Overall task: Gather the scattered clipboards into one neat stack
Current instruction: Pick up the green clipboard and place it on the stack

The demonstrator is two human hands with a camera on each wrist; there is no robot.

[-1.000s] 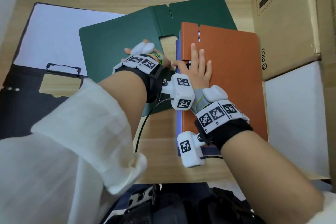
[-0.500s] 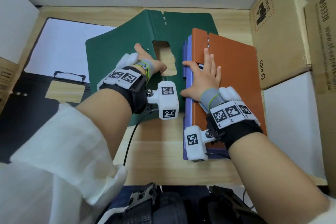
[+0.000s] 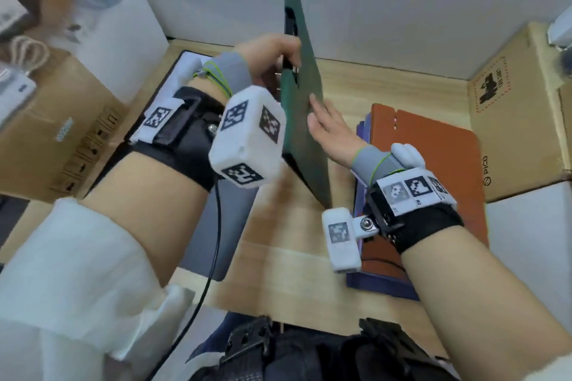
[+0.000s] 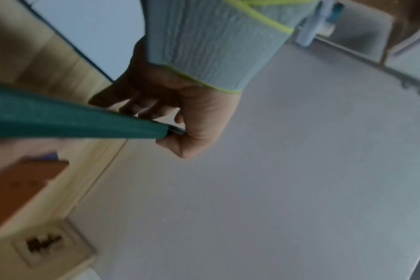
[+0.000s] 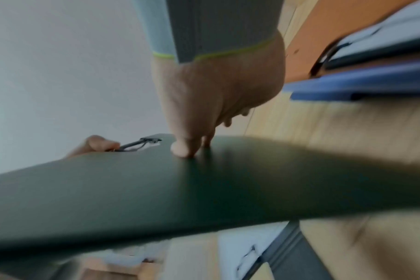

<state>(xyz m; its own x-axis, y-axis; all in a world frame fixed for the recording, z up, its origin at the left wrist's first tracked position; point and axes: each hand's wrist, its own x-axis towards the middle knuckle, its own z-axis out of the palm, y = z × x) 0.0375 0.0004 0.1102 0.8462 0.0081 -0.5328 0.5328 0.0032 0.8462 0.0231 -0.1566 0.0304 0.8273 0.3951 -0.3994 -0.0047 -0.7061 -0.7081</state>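
The green clipboard (image 3: 305, 120) is tipped up nearly on edge above the wooden table (image 3: 284, 263). My left hand (image 3: 283, 60) grips it at its clip end; in the left wrist view the fingers and thumb (image 4: 173, 145) pinch the board's edge (image 4: 84, 123). The right hand (image 3: 320, 116) lies with straight fingers against the board's right face, fingertips (image 5: 182, 149) touching the green surface (image 5: 204, 189). On the right an orange clipboard (image 3: 433, 164) lies flat on a blue one (image 3: 380, 286). A black clipboard with white paper (image 3: 185, 63) lies at the left, mostly behind my left arm.
Cardboard boxes stand at the right (image 3: 520, 120) and the left (image 3: 46, 133) of the table. A white box (image 3: 136, 25) sits at the back left against the wall. A black cable (image 3: 216, 241) hangs from my left wrist. A grey sheet (image 3: 229, 226) lies under the left forearm.
The green clipboard lay flat on the table; my left hand has lifted and tipped it on edge. The right hand left the orange clipboard and now touches the green board's face.
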